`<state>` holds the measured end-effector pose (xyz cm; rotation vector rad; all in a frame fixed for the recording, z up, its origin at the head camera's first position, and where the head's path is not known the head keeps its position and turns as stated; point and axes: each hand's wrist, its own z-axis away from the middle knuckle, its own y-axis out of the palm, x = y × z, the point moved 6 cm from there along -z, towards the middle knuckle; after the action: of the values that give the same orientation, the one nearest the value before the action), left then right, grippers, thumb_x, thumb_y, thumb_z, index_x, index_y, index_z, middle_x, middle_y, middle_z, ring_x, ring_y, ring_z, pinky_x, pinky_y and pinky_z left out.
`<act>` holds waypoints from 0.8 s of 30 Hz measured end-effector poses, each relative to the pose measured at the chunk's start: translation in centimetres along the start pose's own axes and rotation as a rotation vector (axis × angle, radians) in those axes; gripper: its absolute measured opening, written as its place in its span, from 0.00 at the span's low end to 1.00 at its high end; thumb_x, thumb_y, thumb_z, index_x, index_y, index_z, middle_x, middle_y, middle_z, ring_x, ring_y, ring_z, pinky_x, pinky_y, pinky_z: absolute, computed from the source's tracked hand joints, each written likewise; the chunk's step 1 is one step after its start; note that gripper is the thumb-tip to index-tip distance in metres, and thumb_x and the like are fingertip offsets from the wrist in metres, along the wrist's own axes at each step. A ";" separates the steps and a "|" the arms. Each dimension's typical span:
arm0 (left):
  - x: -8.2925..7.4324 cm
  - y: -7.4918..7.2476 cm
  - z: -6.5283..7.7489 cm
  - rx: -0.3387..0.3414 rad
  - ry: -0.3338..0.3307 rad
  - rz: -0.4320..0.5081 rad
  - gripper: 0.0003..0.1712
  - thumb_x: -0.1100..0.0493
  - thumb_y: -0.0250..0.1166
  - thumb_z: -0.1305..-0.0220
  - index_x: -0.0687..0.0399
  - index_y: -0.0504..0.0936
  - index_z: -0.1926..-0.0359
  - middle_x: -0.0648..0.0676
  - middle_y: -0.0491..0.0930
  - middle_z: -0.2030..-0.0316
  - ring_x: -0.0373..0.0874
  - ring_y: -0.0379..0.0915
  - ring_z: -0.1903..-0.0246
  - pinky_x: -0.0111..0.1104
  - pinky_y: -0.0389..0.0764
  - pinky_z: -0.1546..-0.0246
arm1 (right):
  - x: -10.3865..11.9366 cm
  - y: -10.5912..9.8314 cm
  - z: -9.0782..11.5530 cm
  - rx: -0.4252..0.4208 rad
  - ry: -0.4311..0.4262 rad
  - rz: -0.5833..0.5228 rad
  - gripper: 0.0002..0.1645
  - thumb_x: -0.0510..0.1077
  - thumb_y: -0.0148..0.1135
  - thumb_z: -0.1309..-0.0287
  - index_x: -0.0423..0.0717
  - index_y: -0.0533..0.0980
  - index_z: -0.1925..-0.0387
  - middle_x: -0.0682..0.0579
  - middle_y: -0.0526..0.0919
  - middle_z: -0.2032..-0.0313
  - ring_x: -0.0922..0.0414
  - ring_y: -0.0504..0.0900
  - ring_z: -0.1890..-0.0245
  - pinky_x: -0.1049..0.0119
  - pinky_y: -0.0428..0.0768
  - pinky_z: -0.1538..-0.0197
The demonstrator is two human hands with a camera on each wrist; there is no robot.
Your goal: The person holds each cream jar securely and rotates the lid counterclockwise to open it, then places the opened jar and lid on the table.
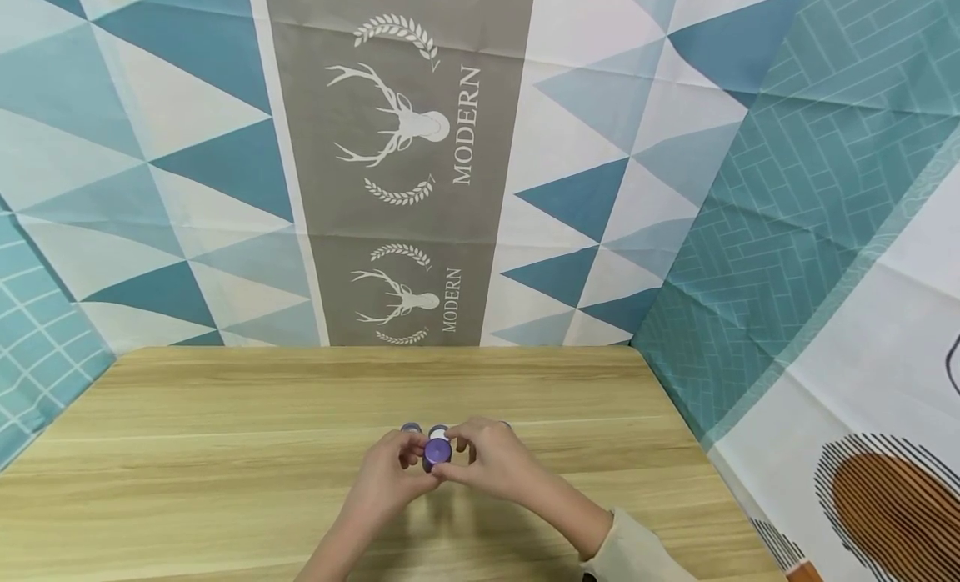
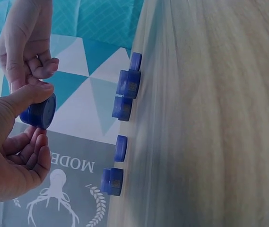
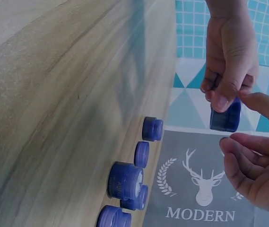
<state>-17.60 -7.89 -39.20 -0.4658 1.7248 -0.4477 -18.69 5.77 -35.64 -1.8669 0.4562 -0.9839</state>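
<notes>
My left hand [image 1: 384,475] pinches a small blue-purple jar [image 1: 438,454] above the wooden table, its round top facing the head camera. In the right wrist view my left thumb lies across the side of this jar [image 3: 225,119]. My right hand [image 1: 501,463] is cupped around the jar's other side. Its thumb tip touches the jar's edge, while its bent fingers show a small gap from it. Just beyond the hands stands an open jar [image 3: 125,182] with white inside and lettering on its side. The right hand partly covers that row in the head view.
On the wooden table [image 1: 225,465] several blue pieces form a row, among them a jar [image 2: 112,181], a flat lid-like piece [image 2: 120,148] and another jar [image 3: 151,128]. A patterned cloth wall [image 1: 405,182] rises behind the table's far edge, with more cloth at both sides.
</notes>
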 end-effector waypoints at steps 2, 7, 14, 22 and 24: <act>0.0 -0.1 0.0 -0.008 0.001 -0.001 0.21 0.58 0.77 0.62 0.57 0.81 0.64 0.48 0.77 0.69 0.40 0.70 0.67 0.28 0.75 0.64 | -0.1 -0.1 -0.1 -0.024 0.017 -0.022 0.22 0.55 0.69 0.52 0.45 0.81 0.59 0.52 0.81 0.72 0.67 0.73 0.75 0.80 0.70 0.71; -0.1 -0.1 -0.1 -0.012 0.014 -0.010 0.21 0.58 0.77 0.62 0.57 0.80 0.64 0.48 0.77 0.69 0.40 0.71 0.68 0.28 0.76 0.64 | 0.0 0.0 -0.1 -0.016 0.004 -0.013 0.18 0.52 0.69 0.51 0.45 0.81 0.61 0.52 0.80 0.72 0.68 0.72 0.76 0.81 0.70 0.73; 0.0 0.1 -0.1 -0.009 0.023 -0.015 0.20 0.59 0.77 0.62 0.56 0.80 0.64 0.48 0.77 0.70 0.40 0.71 0.68 0.27 0.75 0.65 | -0.1 0.2 0.2 0.044 -0.041 -0.016 0.22 0.49 0.66 0.46 0.42 0.78 0.52 0.52 0.79 0.66 0.71 0.70 0.77 0.81 0.70 0.73; -0.3 0.0 -0.1 -0.032 0.015 -0.011 0.20 0.57 0.78 0.62 0.55 0.81 0.66 0.48 0.77 0.70 0.39 0.70 0.69 0.27 0.75 0.65 | -0.6 -0.2 0.2 -0.050 -0.010 -0.074 0.20 0.54 0.67 0.49 0.45 0.81 0.60 0.52 0.80 0.69 0.63 0.74 0.73 0.80 0.70 0.72; -0.3 0.0 -0.1 -0.032 0.020 -0.011 0.19 0.57 0.78 0.62 0.55 0.80 0.67 0.47 0.77 0.70 0.40 0.70 0.69 0.28 0.75 0.65 | -0.5 -0.2 0.1 -0.036 -0.030 -0.057 0.17 0.52 0.67 0.48 0.45 0.81 0.60 0.52 0.80 0.70 0.64 0.73 0.75 0.80 0.70 0.72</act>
<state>-17.64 -7.71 -38.94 -0.4950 1.7515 -0.4345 -18.89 6.25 -35.74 -1.9335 0.4071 -0.9903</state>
